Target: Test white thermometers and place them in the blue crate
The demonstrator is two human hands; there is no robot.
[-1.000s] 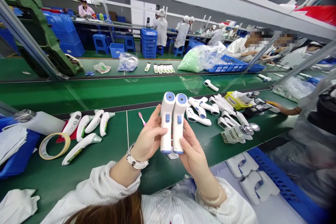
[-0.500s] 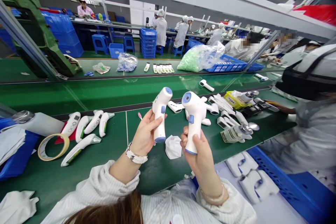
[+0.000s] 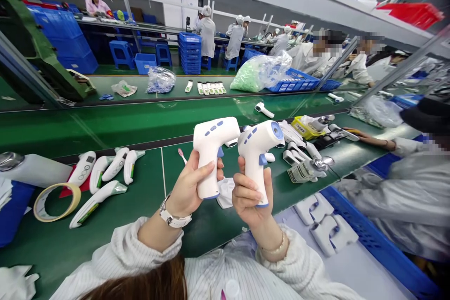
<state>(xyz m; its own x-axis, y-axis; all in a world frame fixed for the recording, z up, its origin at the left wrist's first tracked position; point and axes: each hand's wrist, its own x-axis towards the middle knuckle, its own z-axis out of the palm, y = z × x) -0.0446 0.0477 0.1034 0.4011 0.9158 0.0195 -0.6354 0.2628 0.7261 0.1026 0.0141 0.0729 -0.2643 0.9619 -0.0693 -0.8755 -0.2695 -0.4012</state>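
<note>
My left hand (image 3: pixel 190 183) is closed round the handle of a white thermometer gun (image 3: pixel 211 143) with blue buttons and a blue trigger; its side faces me. Just to the right, my right hand (image 3: pixel 251 194) grips a second white thermometer gun (image 3: pixel 255 150) by the handle, its blue-ringed nose pointing right. Both are upright and close together above the green bench. Behind and between the hands lies a crumpled white cloth (image 3: pixel 226 193). Several white devices with green parts (image 3: pixel 98 201) lie at the left, beside a tape roll (image 3: pixel 57 202).
A white bottle (image 3: pixel 42 168) lies at the far left. On the right are a yellow tray (image 3: pixel 307 129), loose white parts, and a blue crate (image 3: pixel 372 239) with white housings. A co-worker's arm (image 3: pixel 376 140) reaches onto the bench. A green conveyor (image 3: pixel 140 124) runs behind.
Both thermometer guns have turned in my hands, so their sides with the blue buttons now show. The left one has moved slightly left, and the whole view has shifted a little.
</note>
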